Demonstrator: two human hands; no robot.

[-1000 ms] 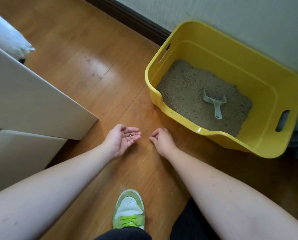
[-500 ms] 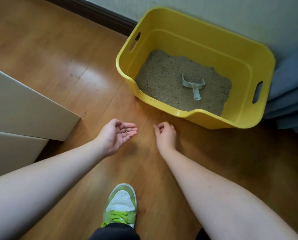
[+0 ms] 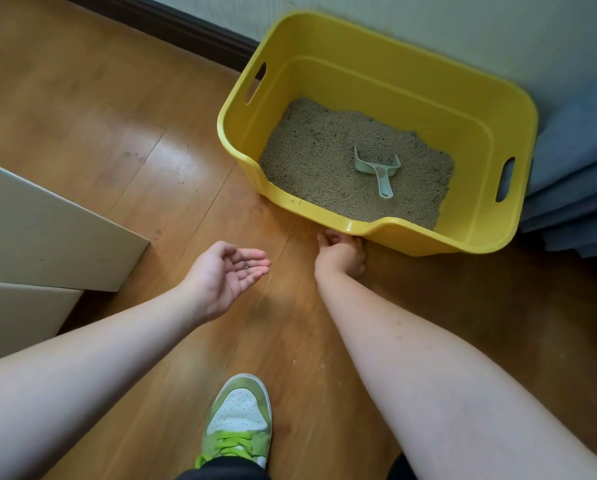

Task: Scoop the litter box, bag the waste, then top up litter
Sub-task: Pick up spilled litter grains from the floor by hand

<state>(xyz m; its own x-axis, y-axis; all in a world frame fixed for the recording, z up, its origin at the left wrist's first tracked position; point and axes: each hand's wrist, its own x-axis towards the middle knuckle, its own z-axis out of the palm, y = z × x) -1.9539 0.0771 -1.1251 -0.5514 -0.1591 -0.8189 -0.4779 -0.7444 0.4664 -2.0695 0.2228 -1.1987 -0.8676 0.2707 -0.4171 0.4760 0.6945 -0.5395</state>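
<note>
A yellow litter box (image 3: pixel 394 84) stands on the wood floor against the wall, holding grey-beige litter (image 3: pixel 318 157). A pale green scoop (image 3: pixel 382 171) lies on the litter, handle toward me. My left hand (image 3: pixel 221 275) is held palm up and cupped over the floor, with a small dark litter grain (image 3: pixel 246 268) resting on its fingers. My right hand (image 3: pixel 340 254) reaches down to the floor right at the box's front rim, fingers bunched and pointing down. What is under its fingertips is hidden.
A white cabinet (image 3: pixel 47 237) juts in from the left. Blue curtain folds (image 3: pixel 574 168) hang right of the box. A dark baseboard (image 3: pixel 172 22) runs along the wall. My green and white shoe (image 3: pixel 238 420) is planted on the floor between my arms.
My right hand has moved forward and right along the floor up to the box's front rim. The left hand stays cupped with the grain. My view has shifted closer to the box.
</note>
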